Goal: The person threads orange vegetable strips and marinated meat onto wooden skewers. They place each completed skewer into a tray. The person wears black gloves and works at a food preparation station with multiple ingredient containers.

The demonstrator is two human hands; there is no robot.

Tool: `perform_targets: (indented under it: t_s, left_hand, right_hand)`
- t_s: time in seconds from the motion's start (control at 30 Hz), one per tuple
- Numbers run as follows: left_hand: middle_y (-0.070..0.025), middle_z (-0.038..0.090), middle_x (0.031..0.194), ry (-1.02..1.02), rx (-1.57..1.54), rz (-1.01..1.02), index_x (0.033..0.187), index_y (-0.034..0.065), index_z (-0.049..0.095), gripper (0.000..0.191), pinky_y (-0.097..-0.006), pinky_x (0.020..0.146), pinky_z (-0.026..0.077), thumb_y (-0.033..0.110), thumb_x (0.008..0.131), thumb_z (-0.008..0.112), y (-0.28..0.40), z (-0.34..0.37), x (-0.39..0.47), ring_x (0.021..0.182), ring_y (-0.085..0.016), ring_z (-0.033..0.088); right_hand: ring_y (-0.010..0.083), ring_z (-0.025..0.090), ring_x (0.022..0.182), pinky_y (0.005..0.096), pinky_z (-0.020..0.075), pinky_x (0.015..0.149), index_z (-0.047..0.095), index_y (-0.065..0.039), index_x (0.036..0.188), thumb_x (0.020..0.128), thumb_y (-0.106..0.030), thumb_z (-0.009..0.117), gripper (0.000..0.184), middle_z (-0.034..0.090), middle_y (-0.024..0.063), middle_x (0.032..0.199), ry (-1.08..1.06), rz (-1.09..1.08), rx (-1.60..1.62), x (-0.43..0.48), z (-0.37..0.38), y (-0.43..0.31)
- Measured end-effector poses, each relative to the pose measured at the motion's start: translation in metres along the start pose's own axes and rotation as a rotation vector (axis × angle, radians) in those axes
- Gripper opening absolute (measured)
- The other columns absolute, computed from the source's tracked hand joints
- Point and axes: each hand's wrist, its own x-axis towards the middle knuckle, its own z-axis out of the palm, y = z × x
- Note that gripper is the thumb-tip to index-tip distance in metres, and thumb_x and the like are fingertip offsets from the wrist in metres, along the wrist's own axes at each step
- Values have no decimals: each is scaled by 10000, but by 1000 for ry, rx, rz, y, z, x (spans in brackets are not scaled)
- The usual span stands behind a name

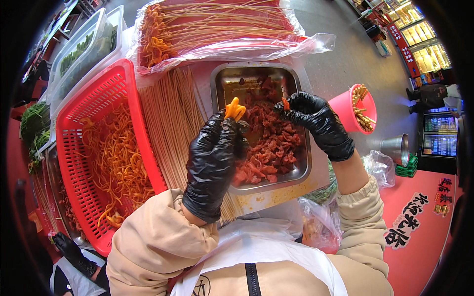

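Note:
Both of my hands wear black disposable gloves. In my left hand (218, 155) is a folded bunch of orange food strands (234, 110), poking up from the fingertips. Thumb and fingers of my right hand (314, 120) pinch a small reddish-orange piece (285, 104), probably meat. Below both hands sits a steel pan (304, 174) with dark red sliced meat (270, 144) and some oily liquid. Left of it, bare bamboo skewers (174, 125) lie side by side in a thick layer. Whether a skewer is inside my left fist cannot be seen.
A red perforated basket (127, 85) of orange strands stands left. Behind, a plastic-lined tray (222, 42) carries loaded skewers. Clear tubs (83, 48) hold green vegetables. A pink cup (344, 107) of sticks stands right. Another person's gloved hand (72, 251) shows lower left.

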Motion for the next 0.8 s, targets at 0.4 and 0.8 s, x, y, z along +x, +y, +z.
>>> perform_targets:
  t_s: [0.4,0.8]
  left_hand:
    - [20,559,766,9,48,20,1154,27,534,263,-184,522,406,127,914,497,2,2,0,603,-43,487]
    - [-3,599,839,-1,18,31,1161,45,527,274,-196,600,433,166,918,492,9,0,-1,661,-70,527]
  right_hand:
    - [68,546,855,222,441,766,580,-5,1095,859,-93,574,252,621,12,912,-49,96,-6,-4,7,-10]
    - [294,539,986,358,430,857,549,10,1122,790,-51,527,338,567,183,1048,166,-463,-775,15,9,13]
